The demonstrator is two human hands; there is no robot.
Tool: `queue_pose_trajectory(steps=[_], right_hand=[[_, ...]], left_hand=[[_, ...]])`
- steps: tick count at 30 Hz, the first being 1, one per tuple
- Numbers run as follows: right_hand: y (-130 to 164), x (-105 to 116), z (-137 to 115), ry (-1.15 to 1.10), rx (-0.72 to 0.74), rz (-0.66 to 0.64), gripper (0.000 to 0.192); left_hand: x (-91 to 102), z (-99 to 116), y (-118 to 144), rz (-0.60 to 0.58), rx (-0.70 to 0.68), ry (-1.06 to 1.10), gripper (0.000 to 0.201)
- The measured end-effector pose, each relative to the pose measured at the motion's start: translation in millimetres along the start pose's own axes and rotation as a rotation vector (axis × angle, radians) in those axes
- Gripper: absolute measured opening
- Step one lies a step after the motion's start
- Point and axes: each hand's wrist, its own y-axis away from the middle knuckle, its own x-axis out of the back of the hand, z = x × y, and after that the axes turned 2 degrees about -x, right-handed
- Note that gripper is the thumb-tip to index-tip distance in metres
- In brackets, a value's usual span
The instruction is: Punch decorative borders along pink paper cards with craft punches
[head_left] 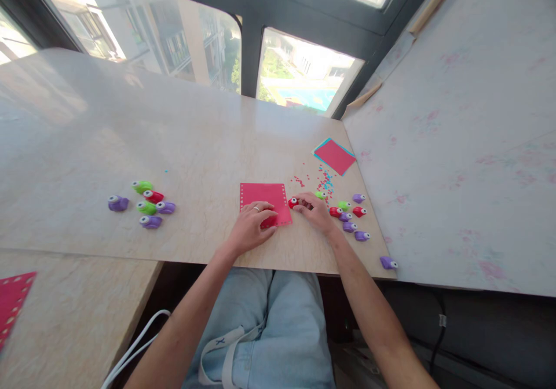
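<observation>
A red sheet of paper (260, 195) lies on the table, with small punched holes along its left and right edges. My left hand (254, 224), a ring on one finger, rests on the sheet's lower part with its fingers laid over it. Just beyond the sheet's right edge, my right hand (316, 212) is closed around a red craft punch (293, 202) with a round white top. The fingers partly cover this punch. Whether its slot is on the paper I cannot tell. A green punch (320, 195) sits right behind my right hand.
Several purple, red and green punches (350, 226) stand on the right, one purple punch (388, 263) near the corner. Another group (151, 208) is at the left. Red and blue confetti (325, 180) lies before a paper stack (335, 156). A punched red sheet (15, 302) lies lower left.
</observation>
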Motion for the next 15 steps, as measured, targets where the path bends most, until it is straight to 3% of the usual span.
queue_pose_trajectory(steps=[15], right_hand=[[1.2,0.5,-4.5,0.012,0.012,-0.004,0.025]], left_hand=[[0.2,-0.9,1.0,0.038,0.041,0.054,0.024]])
